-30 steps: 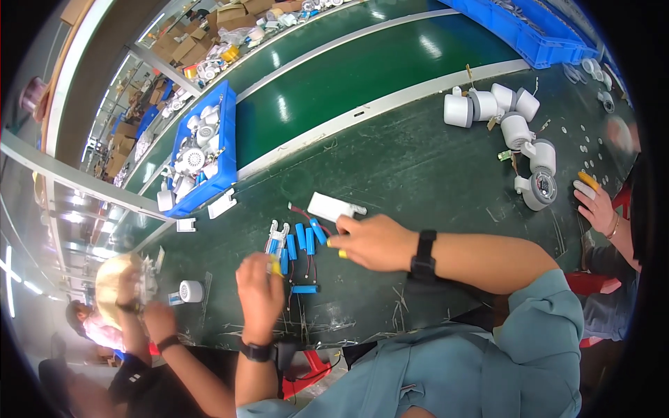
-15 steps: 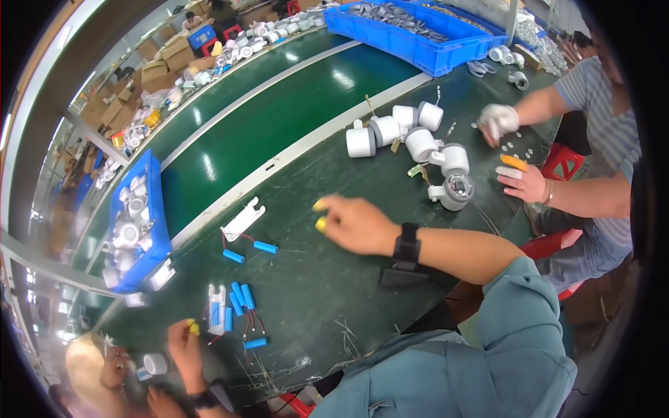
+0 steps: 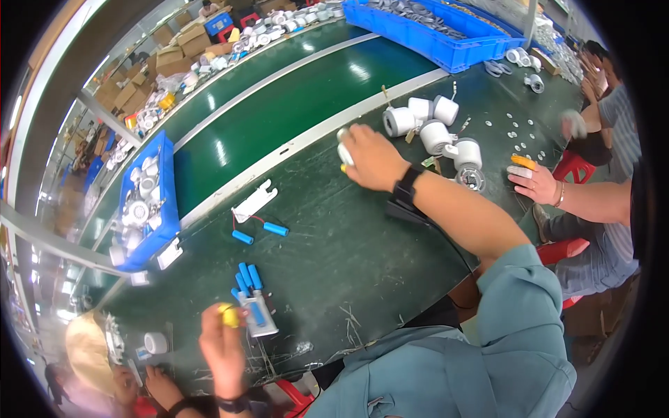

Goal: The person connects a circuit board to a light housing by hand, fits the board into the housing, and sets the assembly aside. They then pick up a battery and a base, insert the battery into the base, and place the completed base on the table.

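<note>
My right hand (image 3: 375, 159) reaches over the bench, its fingers closed around a white cylindrical housing (image 3: 345, 152) mostly hidden by the hand. To its right stand several more white-and-grey housings (image 3: 435, 137) in a loose cluster. At the lower left, my left hand (image 3: 224, 343), with yellow finger covers, pinches a white plastic holder (image 3: 265, 322) that has a blue battery cell against it. Just beyond this hand several loose blue battery cells (image 3: 245, 276) lie close together. Farther up, another white holder (image 3: 256, 202) rests beside two wired blue cells (image 3: 276, 228).
A green conveyor (image 3: 279, 104) runs behind a pale metal rail (image 3: 282, 151). Blue crates stand at the left (image 3: 171, 202) and far back (image 3: 446, 56). On the right a co-worker's hand (image 3: 540, 184) rests near small white discs (image 3: 514, 134). Another person works at the lower left.
My right hand has moved away and right and closed on a white housing from the cluster. My left hand has moved right and taken hold of the white holder. The view has shifted slightly.
</note>
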`<control>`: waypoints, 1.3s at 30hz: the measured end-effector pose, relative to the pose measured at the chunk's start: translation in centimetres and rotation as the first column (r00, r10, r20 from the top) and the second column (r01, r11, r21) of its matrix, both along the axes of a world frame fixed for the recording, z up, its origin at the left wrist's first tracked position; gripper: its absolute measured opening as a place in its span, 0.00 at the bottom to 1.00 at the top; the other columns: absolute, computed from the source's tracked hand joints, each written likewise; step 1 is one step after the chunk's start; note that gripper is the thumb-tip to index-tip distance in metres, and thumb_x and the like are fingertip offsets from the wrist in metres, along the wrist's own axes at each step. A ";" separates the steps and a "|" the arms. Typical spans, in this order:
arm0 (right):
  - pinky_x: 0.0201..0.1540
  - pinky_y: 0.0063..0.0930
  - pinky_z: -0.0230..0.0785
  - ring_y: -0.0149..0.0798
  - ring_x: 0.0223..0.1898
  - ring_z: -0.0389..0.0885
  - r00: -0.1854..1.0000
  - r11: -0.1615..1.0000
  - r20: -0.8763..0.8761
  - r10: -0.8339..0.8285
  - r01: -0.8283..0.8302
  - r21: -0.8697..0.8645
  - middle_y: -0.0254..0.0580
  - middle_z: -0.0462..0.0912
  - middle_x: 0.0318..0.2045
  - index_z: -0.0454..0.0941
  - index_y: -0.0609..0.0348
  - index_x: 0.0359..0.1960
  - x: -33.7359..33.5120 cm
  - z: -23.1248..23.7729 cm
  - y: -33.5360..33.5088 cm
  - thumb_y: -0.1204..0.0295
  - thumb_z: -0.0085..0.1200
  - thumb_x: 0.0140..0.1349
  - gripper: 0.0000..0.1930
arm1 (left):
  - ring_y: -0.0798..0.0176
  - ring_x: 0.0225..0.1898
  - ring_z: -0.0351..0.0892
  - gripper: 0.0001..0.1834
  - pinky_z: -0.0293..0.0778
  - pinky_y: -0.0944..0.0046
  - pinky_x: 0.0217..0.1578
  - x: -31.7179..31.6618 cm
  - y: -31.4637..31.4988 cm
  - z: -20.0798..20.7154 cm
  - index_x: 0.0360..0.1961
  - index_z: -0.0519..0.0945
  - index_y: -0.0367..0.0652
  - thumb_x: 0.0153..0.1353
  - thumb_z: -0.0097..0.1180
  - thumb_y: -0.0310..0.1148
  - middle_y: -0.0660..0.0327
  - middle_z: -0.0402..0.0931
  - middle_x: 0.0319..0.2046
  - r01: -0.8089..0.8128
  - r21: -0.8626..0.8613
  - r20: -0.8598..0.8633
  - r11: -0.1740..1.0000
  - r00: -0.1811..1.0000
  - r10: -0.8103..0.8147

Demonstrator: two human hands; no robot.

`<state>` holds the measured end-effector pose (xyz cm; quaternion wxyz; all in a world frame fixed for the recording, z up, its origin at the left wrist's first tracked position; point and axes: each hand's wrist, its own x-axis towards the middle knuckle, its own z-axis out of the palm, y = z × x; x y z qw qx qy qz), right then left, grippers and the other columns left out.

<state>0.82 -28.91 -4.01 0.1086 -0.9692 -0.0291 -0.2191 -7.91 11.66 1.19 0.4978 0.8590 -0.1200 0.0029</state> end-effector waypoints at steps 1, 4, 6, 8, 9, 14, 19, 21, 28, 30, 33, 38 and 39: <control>0.53 0.44 0.67 0.56 0.50 0.71 0.962 0.966 0.095 0.257 -0.258 -0.005 0.52 0.71 0.47 0.69 0.63 0.53 -0.8 -0.3 0.2 0.72 0.60 0.51 0.26 | 0.72 0.33 0.76 0.09 0.70 0.73 0.33 -0.2 -0.7 -0.6 0.48 0.72 0.37 0.71 0.46 0.29 0.60 0.81 0.35 0.031 0.007 -0.017 0.999 0.999 -0.031; 0.64 0.47 0.62 0.54 0.60 0.69 0.804 0.804 0.024 0.595 -0.593 -0.047 0.48 0.74 0.54 0.73 0.61 0.52 -4.7 0.5 2.6 0.80 0.55 0.53 0.21 | 0.70 0.31 0.78 0.09 0.74 0.70 0.35 0.1 -2.4 -1.8 0.47 0.74 0.33 0.68 0.46 0.24 0.58 0.82 0.36 0.179 0.160 0.034 0.971 0.982 -0.187; 0.66 0.48 0.60 0.53 0.62 0.68 0.738 0.738 0.047 0.673 -0.667 -0.106 0.47 0.75 0.54 0.74 0.60 0.50 -6.6 0.6 2.5 0.81 0.55 0.52 0.21 | 0.70 0.31 0.79 0.09 0.75 0.69 0.35 0.2 -3.2 -2.4 0.47 0.73 0.32 0.68 0.47 0.23 0.58 0.82 0.36 0.224 0.196 0.016 0.955 0.973 -0.232; 0.65 0.48 0.61 0.49 0.64 0.68 0.702 0.690 -0.017 0.712 -0.704 -0.168 0.42 0.77 0.52 0.76 0.59 0.48 -8.7 2.3 2.2 0.82 0.56 0.51 0.20 | 0.68 0.30 0.80 0.10 0.76 0.68 0.35 0.0 -3.3 -3.1 0.47 0.74 0.32 0.67 0.48 0.22 0.57 0.83 0.36 0.276 0.169 0.029 0.946 0.958 -0.285; 0.65 0.48 0.61 0.49 0.64 0.68 0.704 0.692 -0.026 0.710 -0.704 -0.159 0.42 0.77 0.52 0.76 0.59 0.48 -9.5 2.5 1.9 0.82 0.56 0.51 0.20 | 0.68 0.30 0.80 0.10 0.76 0.68 0.35 -0.2 -3.5 -2.9 0.47 0.74 0.32 0.67 0.48 0.22 0.57 0.83 0.36 0.281 0.165 0.017 0.945 0.958 -0.287; 0.43 0.34 0.75 0.38 0.44 0.81 0.937 0.860 -0.030 0.347 -0.306 0.409 0.43 0.79 0.44 0.77 0.58 0.48 -14.6 2.9 4.6 0.83 0.55 0.55 0.17 | 0.60 0.35 0.84 0.12 0.77 0.66 0.38 -0.4 -2.6 -2.4 0.48 0.75 0.34 0.64 0.54 0.22 0.55 0.84 0.37 0.296 0.190 0.064 0.936 0.948 -0.313; 0.31 0.23 0.76 0.30 0.31 0.81 0.716 -0.178 -0.367 0.593 0.562 0.808 0.40 0.79 0.38 0.62 0.60 0.62 -14.5 0.5 7.3 0.75 0.47 0.67 0.22 | 0.65 0.34 0.81 0.12 0.75 0.67 0.39 -0.1 -2.9 -1.6 0.46 0.77 0.34 0.60 0.57 0.21 0.56 0.83 0.35 0.259 0.278 0.152 0.925 0.939 -0.309; 0.32 0.23 0.76 0.30 0.32 0.82 0.739 -0.202 -0.335 0.584 0.532 0.822 0.39 0.79 0.38 0.60 0.59 0.62 -13.4 0.2 8.3 0.72 0.46 0.69 0.21 | 0.62 0.34 0.81 0.13 0.76 0.66 0.38 0.5 -3.9 -1.6 0.46 0.77 0.35 0.58 0.58 0.20 0.55 0.82 0.36 0.301 0.293 0.200 0.907 0.909 -0.366; 0.33 0.24 0.76 0.29 0.30 0.80 0.775 -0.261 -0.305 0.553 0.509 0.820 0.36 0.79 0.35 0.71 0.61 0.46 -11.0 -1.1 9.3 0.70 0.43 0.70 0.10 | 0.45 0.38 0.79 0.19 0.75 0.54 0.42 3.5 -11.7 -2.7 0.47 0.75 0.37 0.51 0.60 0.22 0.50 0.78 0.35 0.427 0.446 0.319 0.787 0.745 -0.585; 0.33 0.23 0.75 0.28 0.27 0.79 0.767 -0.189 -0.304 0.566 0.479 0.857 0.35 0.79 0.35 0.72 0.60 0.46 -11.6 -1.2 9.3 0.69 0.43 0.70 0.10 | 0.45 0.36 0.79 0.18 0.75 0.54 0.40 3.8 -12.3 -3.6 0.46 0.75 0.37 0.52 0.59 0.22 0.50 0.78 0.34 0.402 0.488 0.303 0.775 0.754 -0.582; 0.35 0.21 0.75 0.28 0.32 0.79 0.775 0.035 -0.324 0.543 0.365 0.931 0.35 0.79 0.36 0.74 0.59 0.47 -12.3 -0.4 9.1 0.67 0.44 0.72 0.11 | 0.47 0.34 0.79 0.15 0.76 0.57 0.36 3.5 -12.4 -3.2 0.44 0.75 0.36 0.53 0.56 0.21 0.51 0.78 0.33 0.410 0.460 0.239 0.788 0.797 -0.554; 0.44 0.29 0.78 0.35 0.42 0.82 0.900 -0.128 -0.115 0.420 0.184 0.975 0.41 0.80 0.42 0.71 0.59 0.49 -12.5 -1.6 9.6 0.67 0.42 0.73 0.11 | 0.65 0.33 0.81 0.11 0.76 0.67 0.34 4.0 -9.5 -1.2 0.42 0.78 0.36 0.58 0.54 0.17 0.58 0.80 0.33 0.317 0.174 0.178 0.932 0.921 -0.346; 0.46 0.32 0.78 0.38 0.45 0.82 0.872 -0.285 -0.119 0.475 0.280 0.917 0.43 0.80 0.44 0.71 0.59 0.50 -12.5 -0.6 9.4 0.67 0.41 0.74 0.11 | 0.66 0.32 0.79 0.11 0.75 0.68 0.35 4.1 -7.9 -1.1 0.41 0.78 0.36 0.57 0.55 0.16 0.59 0.79 0.33 0.255 0.182 0.182 0.950 0.941 -0.287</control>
